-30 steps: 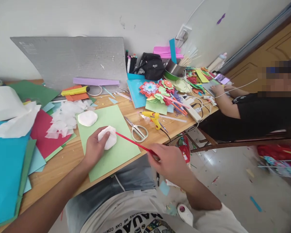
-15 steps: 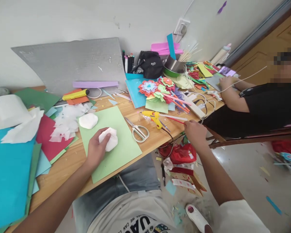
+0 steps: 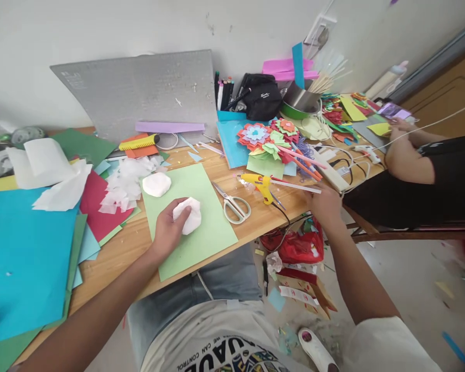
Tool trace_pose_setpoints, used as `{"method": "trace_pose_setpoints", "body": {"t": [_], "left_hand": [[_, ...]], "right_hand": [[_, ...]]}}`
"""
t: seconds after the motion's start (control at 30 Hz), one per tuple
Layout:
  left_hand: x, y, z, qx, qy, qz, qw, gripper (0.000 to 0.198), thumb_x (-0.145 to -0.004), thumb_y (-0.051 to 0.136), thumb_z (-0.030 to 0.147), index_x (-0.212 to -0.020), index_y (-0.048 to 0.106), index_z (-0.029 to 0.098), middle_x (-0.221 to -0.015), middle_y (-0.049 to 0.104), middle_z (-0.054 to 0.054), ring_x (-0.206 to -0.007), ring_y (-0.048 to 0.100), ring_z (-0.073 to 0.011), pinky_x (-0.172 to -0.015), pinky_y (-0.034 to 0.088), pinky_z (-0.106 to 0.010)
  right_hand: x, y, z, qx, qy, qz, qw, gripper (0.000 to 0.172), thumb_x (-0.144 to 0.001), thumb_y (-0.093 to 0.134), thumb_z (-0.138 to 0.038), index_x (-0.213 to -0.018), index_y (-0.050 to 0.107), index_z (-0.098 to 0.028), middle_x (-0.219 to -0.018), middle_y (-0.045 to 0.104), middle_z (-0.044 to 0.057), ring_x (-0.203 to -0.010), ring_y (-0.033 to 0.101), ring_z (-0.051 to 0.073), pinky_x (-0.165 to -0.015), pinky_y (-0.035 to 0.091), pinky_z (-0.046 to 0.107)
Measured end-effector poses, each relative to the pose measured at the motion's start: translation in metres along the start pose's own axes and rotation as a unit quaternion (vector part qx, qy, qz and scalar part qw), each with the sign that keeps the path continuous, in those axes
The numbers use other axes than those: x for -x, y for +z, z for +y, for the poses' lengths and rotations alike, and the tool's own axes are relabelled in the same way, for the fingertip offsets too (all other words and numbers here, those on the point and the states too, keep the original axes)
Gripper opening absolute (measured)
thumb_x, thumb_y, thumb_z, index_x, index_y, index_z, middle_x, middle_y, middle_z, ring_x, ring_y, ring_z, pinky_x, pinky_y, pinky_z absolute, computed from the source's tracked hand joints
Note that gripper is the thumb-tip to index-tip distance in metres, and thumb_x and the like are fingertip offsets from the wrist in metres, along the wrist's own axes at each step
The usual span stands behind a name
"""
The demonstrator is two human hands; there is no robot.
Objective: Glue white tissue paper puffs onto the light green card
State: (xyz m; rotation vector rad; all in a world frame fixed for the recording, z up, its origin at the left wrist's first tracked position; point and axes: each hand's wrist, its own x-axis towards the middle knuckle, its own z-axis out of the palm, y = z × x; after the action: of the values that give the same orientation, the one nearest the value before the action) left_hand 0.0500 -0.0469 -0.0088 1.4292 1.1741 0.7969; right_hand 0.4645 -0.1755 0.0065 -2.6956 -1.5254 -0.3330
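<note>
- Head view, left hand [image 3: 167,230]: closed on a white paper piece [image 3: 192,218], thumb on top, over the light green sheet [image 3: 201,250].
- Second white piece [image 3: 157,184]: lying near the sheet's far left corner, apart from the held one.
- Right hand [image 3: 326,206]: at the bench [image 3: 112,263] edge, fingers curled near the end of a thin red stick [image 3: 290,182]; can't tell if it's gripped.
- Red stick: alongside a translucent glue stick [image 3: 302,188], which sticks out behind the yellow glue gun [image 3: 259,182].
- Scissors [image 3: 237,209]: between green sheet and glue gun, blades pointing away from the wearer.
- Paper flowers [image 3: 256,133]: beyond the glue gun, partly on a blue sheet.
- White tissue scraps [image 3: 120,188]: left of the second white piece, partly over red paper.
- Far right: co-worker's hand [image 3: 401,125] by a yellow paper [image 3: 378,129].
</note>
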Motion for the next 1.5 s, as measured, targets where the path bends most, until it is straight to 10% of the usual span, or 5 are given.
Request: {"method": "trace_pose_setpoints", "body": {"t": [0.33, 0.63, 0.93, 1.23, 1.5], "left_hand": [[0.0, 0.0, 0.004, 0.0, -0.01, -0.009, 1.0, 0.059, -0.078, 0.064, 0.064, -0.113, 0.065, 0.016, -0.09, 0.069, -0.006, -0.072, 0.06, -0.0188, -0.06, 0.047, -0.026], [0.001, 0.0, 0.003, -0.003, -0.002, -0.006, 1.0, 0.054, -0.081, 0.063, 0.061, -0.111, 0.066, 0.016, -0.092, 0.07, -0.006, -0.075, 0.061, -0.0196, -0.062, 0.047, -0.026], [0.002, 0.0, -0.002, -0.008, 0.011, -0.015, 1.0, 0.053, -0.082, 0.061, 0.06, -0.113, 0.066, 0.017, -0.095, 0.072, -0.006, -0.076, 0.064, -0.0208, -0.064, 0.048, -0.027], [0.004, 0.0, -0.003, -0.009, 0.028, -0.023, 0.999, 0.045, -0.086, 0.058, 0.056, -0.112, 0.063, 0.019, -0.098, 0.071, -0.005, -0.077, 0.063, -0.0197, -0.064, 0.046, -0.027], [0.006, 0.001, -0.001, -0.056, 0.04, -0.019, 0.997, 0.038, -0.085, 0.057, 0.055, -0.099, 0.059, 0.02, -0.085, 0.067, -0.001, -0.073, 0.06, -0.0185, -0.064, 0.044, -0.027]], "right_hand": [[-0.041, 0.012, -0.03, -0.048, -0.077, -0.019, 0.996, 0.038, -0.092, 0.041, -0.022, -0.115, 0.071, -0.014, -0.109, 0.068, 0.017, -0.096, 0.061, 0.025, -0.075, 0.042, 0.032], [0.022, 0.001, -0.054, -0.421, -0.005, 0.026, 0.907, 0.044, -0.087, 0.057, -0.046, -0.111, 0.07, -0.012, -0.104, 0.073, 0.014, -0.091, 0.067, 0.023, -0.081, 0.053, 0.036], [-0.001, -0.005, -0.121, -0.356, -0.017, -0.051, 0.933, 0.044, -0.074, 0.07, -0.054, -0.091, 0.072, -0.013, -0.082, 0.072, 0.01, -0.074, 0.062, 0.024, -0.072, 0.048, 0.036], [-0.001, -0.023, -0.131, -0.481, -0.074, -0.011, 0.874, 0.042, -0.087, 0.06, -0.047, -0.112, 0.067, -0.014, -0.115, 0.07, 0.015, -0.108, 0.064, 0.027, -0.099, 0.047, 0.04], [-0.01, -0.064, -0.196, -0.504, -0.142, -0.252, 0.814, 0.034, -0.081, 0.065, -0.05, -0.087, 0.066, -0.017, -0.075, 0.068, 0.003, -0.058, 0.058, 0.015, -0.055, 0.048, 0.027]]}}
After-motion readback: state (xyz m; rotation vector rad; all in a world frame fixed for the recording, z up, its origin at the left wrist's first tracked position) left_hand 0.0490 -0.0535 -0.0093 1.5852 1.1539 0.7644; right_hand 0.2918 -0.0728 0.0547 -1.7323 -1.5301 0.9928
